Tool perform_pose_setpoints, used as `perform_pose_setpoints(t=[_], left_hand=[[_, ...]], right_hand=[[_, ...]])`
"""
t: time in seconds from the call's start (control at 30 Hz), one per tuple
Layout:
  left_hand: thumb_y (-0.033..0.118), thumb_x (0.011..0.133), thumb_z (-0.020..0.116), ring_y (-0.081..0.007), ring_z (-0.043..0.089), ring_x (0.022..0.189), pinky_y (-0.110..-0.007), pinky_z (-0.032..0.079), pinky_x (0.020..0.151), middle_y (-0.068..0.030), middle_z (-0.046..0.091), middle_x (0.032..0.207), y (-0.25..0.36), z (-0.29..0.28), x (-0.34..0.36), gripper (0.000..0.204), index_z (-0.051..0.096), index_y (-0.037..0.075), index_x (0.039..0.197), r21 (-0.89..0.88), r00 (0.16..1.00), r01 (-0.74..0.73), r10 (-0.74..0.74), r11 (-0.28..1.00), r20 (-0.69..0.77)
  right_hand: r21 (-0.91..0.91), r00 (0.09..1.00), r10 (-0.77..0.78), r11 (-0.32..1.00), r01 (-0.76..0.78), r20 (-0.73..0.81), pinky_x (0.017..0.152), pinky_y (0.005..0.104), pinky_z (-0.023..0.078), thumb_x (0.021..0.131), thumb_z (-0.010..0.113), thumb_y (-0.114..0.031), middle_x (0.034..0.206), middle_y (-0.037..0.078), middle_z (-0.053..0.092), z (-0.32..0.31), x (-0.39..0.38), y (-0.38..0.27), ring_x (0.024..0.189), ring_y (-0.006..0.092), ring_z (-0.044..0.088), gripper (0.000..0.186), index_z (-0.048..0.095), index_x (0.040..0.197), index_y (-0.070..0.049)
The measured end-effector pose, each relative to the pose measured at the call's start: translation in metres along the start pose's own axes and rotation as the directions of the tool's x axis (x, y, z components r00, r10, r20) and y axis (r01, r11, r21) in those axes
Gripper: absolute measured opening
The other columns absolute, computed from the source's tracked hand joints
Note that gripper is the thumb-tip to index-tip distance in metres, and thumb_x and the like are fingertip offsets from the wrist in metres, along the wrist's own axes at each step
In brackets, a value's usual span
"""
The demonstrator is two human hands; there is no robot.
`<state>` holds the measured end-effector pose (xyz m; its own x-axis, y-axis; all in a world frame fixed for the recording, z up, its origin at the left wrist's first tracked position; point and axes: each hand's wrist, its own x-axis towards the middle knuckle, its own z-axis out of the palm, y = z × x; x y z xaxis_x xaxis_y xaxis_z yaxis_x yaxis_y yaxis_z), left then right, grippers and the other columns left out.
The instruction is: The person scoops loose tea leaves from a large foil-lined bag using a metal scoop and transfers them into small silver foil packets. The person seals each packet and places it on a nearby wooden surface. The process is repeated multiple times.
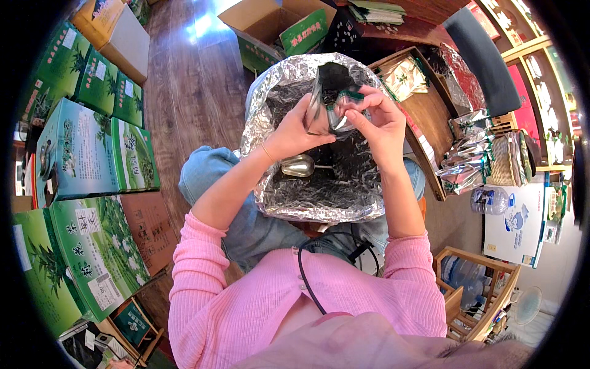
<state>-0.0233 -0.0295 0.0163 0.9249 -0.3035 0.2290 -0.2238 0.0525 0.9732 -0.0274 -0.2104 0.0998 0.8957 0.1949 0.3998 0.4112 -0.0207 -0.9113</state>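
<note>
The single head-worn fisheye view looks steeply down, close above left hand [296, 130] and right hand [382, 126], across the foil-lined bin [326, 213].

- Left hand [296, 130]: grips a glossy pouch [316, 103] between thumb and fingers; wrist positioned above the container.
- Right hand [382, 122]: pinches a small shiny green-edged item [349, 98] between thumb and fingers, just beside the pouch; exact kind of item unclear.
- Foil-lined container [265, 104]: located below both hands, between the knees [206, 172]; dark contents [332, 189] inside; a metal scoop [298, 165] lies within, handle pointing right.
- Right side: wooden tray [423, 104] bearing flat packets [402, 77]; silver packets [464, 154] piled near its edge.
- Left side: green printed boxes [92, 252], stacked; wooden floor [187, 80] alongside.
- Far side: cardboard box [252, 21], flaps raised.
</note>
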Motion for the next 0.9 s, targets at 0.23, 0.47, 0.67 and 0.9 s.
perform_pose_setpoints(t=[0.23, 0.47, 0.67, 0.9], left_hand=[[0.013, 0.067, 0.085, -0.0186, 0.046, 0.124, -0.034, 0.035, 0.105, -0.0096, 0.048, 0.135, 0.01, 0.002, 0.003, 0.087, 0.037, 0.002, 0.138, -0.071, 0.994, 0.025, -0.018, 0.997, 0.105], [0.008, 0.069, 0.083, -0.0202, 0.044, 0.125, -0.038, 0.035, 0.105, -0.009, 0.041, 0.137, 0.005, 0.009, 0.001, 0.093, 0.024, 0.007, 0.14, -0.269, 0.996, 0.021, 0.002, 0.963, 0.086], [0.001, 0.076, 0.076, -0.0177, 0.056, 0.108, -0.036, 0.045, 0.095, -0.0098, 0.046, 0.124, -0.017, -0.001, 0.012, 0.056, 0.041, 0.007, 0.119, -0.243, 0.935, -0.348, 0.316, 0.905, -0.161], [0.0, 0.084, 0.068, -0.0121, 0.061, 0.093, -0.026, 0.048, 0.084, -0.0069, 0.063, 0.101, -0.01, -0.008, 0.021, 0.007, 0.063, -0.001, 0.089, 0.057, 0.864, -0.359, 0.355, 0.931, -0.357]], right_hand=[[0.193, 0.978, 0.151, 0.974, -0.122, -0.144, 0.064, 0.0199, 0.048, 0.08, 0.073, 0.002, 0.105, 0.009, 0.064, 0.005, 0.007, 0.003, 0.086, 0.009, 0.061, 0.01, 0.066, 0.086, 0.0], [0.156, 0.95, 0.245, 0.964, -0.217, -0.192, 0.061, 0.0184, 0.047, 0.081, 0.073, 0.0, 0.084, 0.005, 0.07, -0.001, 0.01, 0.008, 0.072, 0.0067, 0.062, 0.008, 0.068, 0.087, 0.0], [0.117, 0.958, 0.2, 0.977, -0.179, -0.204, 0.066, 0.0197, 0.048, 0.08, 0.074, -0.001, 0.083, 0.004, 0.069, 0.005, 0.011, 0.018, 0.073, 0.0065, 0.061, 0.006, 0.07, 0.085, 0.001], [0.093, 0.96, 0.21, 0.976, -0.195, -0.186, 0.068, 0.0197, 0.047, 0.079, 0.075, -0.001, 0.085, 0.005, 0.068, 0.008, 0.012, 0.036, 0.074, 0.0063, 0.059, 0.006, 0.071, 0.082, 0.002]])
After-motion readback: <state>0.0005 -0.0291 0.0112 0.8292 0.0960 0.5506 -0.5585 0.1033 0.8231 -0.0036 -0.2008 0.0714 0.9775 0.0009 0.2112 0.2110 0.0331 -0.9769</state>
